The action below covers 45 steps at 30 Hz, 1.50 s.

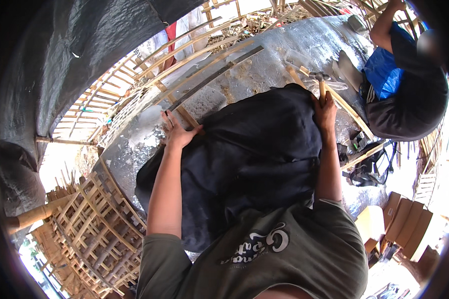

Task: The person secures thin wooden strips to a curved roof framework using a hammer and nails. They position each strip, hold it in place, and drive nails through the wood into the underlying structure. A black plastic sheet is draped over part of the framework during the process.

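My right hand (326, 113) is wrapped round the wooden handle of a hammer (322, 90), its metal head pointing away from me. My left hand (177, 131) has its fingers spread beside a wooden crosspiece (185, 115), the thumb close to its near end. Just beyond those fingertips, a long dark wooden strip (217, 74) runs off to the far right. Between my forearms, black cloth (254, 144) covers my lap and bent legs. A pale wooden strip (351, 112) slants along the floor to the right of the hammer.
Another person (409, 94) in dark clothes sits at the far right, with blue plastic (384, 72) at the lap. A woven bamboo panel (97, 229) stands at lower left. Cardboard boxes (406, 224) are at lower right. Grey sheeting (304, 37) covers the floor.
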{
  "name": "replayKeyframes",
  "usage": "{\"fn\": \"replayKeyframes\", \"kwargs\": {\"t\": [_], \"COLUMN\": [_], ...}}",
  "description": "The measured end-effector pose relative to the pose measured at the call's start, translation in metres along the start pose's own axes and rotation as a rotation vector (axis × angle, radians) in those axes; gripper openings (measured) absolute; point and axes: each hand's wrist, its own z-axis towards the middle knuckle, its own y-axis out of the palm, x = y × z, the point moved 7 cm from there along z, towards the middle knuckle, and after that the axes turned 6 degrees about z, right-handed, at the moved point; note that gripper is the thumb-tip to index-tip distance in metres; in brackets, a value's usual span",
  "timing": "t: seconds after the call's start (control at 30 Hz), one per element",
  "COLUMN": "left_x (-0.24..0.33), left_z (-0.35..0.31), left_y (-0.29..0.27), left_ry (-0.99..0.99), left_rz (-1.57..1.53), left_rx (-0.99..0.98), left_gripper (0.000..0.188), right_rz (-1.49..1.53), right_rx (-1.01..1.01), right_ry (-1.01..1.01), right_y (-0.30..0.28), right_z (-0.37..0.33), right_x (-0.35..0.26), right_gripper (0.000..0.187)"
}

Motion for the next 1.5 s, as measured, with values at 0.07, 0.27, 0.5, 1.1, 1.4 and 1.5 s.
{"fn": "replayKeyframes", "kwargs": {"t": [0.07, 0.27, 0.5, 1.1, 1.4, 1.5], "left_x": [-0.003, 0.011, 0.013, -0.008, 0.004, -0.003], "left_z": [0.0, -0.008, -0.004, 0.001, 0.003, 0.002], "left_y": [0.01, -0.009, -0.01, 0.004, 0.004, 0.009], "left_ry": [0.031, -0.006, 0.005, 0.062, 0.174, 0.158], "left_rz": [-0.041, -0.043, -0.038, -0.094, -0.186, -0.203], "left_rx": [0.026, 0.004, 0.032, 0.076, 0.199, 0.189], "left_gripper": [0.15, 0.151, 0.152, 0.152, 0.153, 0.154], "right_rz": [-0.075, -0.216, -0.138, -0.251, -0.438, -0.438], "right_rx": [-0.015, -0.103, -0.156, -0.794, -0.959, -0.977], "right_ry": [-0.05, -0.151, -0.272, -0.196, 0.078, 0.137], "right_y": [0.014, 0.033, 0.021, 0.161, 0.17, 0.165], "right_z": [-0.002, 0.005, 0.047, 0.034, 0.058, 0.054], "right_x": [0.036, 0.056, 0.018, -0.074, -0.003, 0.006], "right_gripper": [0.036, 0.03, 0.032, 0.062, 0.048, 0.049]}}
